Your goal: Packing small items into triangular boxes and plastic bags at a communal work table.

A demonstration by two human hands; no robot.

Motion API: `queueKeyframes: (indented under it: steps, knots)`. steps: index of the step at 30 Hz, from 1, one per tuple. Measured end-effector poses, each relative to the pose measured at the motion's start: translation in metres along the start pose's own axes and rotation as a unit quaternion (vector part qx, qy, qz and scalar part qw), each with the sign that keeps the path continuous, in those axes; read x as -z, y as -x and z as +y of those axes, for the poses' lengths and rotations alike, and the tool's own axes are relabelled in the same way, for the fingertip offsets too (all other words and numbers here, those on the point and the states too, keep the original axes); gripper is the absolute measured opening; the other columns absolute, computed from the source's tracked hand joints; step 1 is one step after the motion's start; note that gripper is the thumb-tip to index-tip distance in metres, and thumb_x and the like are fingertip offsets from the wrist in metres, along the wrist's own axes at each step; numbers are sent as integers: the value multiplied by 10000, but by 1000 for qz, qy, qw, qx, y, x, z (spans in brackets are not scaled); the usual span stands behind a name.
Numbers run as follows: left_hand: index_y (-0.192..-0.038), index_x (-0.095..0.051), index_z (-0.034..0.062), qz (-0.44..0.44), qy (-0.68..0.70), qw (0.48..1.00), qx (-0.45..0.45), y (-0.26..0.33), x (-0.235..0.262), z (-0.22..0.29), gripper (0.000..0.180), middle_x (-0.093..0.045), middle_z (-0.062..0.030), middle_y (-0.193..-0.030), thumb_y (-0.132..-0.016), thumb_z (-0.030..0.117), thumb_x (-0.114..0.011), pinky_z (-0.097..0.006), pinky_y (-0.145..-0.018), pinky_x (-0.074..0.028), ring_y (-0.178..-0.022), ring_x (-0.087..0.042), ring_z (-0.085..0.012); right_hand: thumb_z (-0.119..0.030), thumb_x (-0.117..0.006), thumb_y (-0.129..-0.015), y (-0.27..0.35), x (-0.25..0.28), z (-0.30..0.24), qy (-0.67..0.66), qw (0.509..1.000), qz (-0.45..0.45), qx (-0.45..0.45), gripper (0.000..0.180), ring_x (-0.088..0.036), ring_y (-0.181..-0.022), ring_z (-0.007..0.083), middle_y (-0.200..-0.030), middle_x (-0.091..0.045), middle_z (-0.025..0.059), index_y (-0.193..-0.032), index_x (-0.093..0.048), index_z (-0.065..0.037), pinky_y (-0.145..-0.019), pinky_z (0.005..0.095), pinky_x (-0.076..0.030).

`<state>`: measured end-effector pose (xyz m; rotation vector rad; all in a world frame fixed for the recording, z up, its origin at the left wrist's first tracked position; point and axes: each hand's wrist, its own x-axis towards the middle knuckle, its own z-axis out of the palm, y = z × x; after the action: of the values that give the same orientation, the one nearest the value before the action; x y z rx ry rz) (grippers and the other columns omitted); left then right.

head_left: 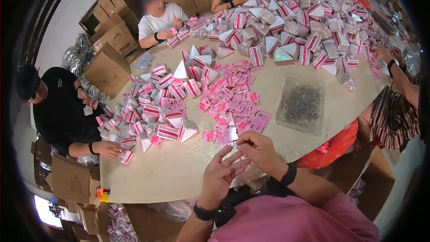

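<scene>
My left hand is held palm up over the near edge of the table, its fingers apart. Just right of it, my right hand is closed in a pinch, its fingertips close to the left fingers. Whatever lies in that pinch is too small to make out. Beyond both hands spreads a heap of pink printed cards, with a pale shiny piece at its near edge by my fingertips. Left of the cards lies a pile of wedge-shaped packs with pink-and-white striped sides.
A clear shallow tray of thin metal pieces sits at the right. Many more wedge packs are heaped at the back. A red plastic bag, an orange tape dispenser and cardboard boxes surround the table. Several co-workers handle packs around it.
</scene>
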<state>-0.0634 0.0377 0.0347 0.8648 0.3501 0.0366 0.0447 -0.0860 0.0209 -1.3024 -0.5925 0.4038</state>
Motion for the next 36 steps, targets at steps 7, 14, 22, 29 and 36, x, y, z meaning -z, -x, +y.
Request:
queueKeyframes:
  steps: [7, 14, 22, 29, 36]
  knots:
    - [-1220, -433, -36, 56, -45, 994, -85, 8, 3, 2, 434, -555, -189, -1170, -798, -32, -536, -338, -847, -516, -1084, -583, -339, -7, -567, -861, -5, -1, 7, -28, 1000, -8, 7, 85, -555, -651, 88, -807, -570, 30, -945, -574, 8, -567, 237, -471]
    - [-1030, -571, -15, 114, -303, 931, -169, 0, -7, 5, 157, -619, -74, -952, -892, 61, -572, -242, -689, -492, -843, -613, -139, 13, -574, -848, -5, 0, -3, 4, 998, -13, 65, 94, -561, -621, 87, -807, -572, 35, -942, -571, 18, -530, 225, -469]
    - [-826, -586, 8, 140, -408, 854, -290, -8, -4, 5, 121, -544, 0, -711, -901, 103, -588, -208, -587, -403, -639, -492, -65, -69, -572, -878, -11, 0, 7, -57, 997, 10, 42, 118, -566, -758, 89, -831, -579, 26, -976, -593, -6, -672, 243, -475]
    - [-828, -579, 7, 139, -541, 738, -379, -9, -15, 0, 68, -541, -38, -727, -854, 63, -608, -237, -590, -414, -640, -505, -102, -127, -531, -928, -1, -13, 29, -224, 967, -84, -88, 133, -564, -756, 100, -803, -587, 18, -912, -606, -19, -678, 251, -473]
    - [-1202, -532, 14, -102, -425, 887, -150, -15, 1, 33, 424, -563, -124, -1119, -783, 50, -592, -297, -788, -471, -992, -571, -219, -239, -588, -921, 7, 6, 12, -271, 911, -235, -202, 235, -625, -661, 134, -788, -613, 60, -826, -591, -24, -634, 259, -500]
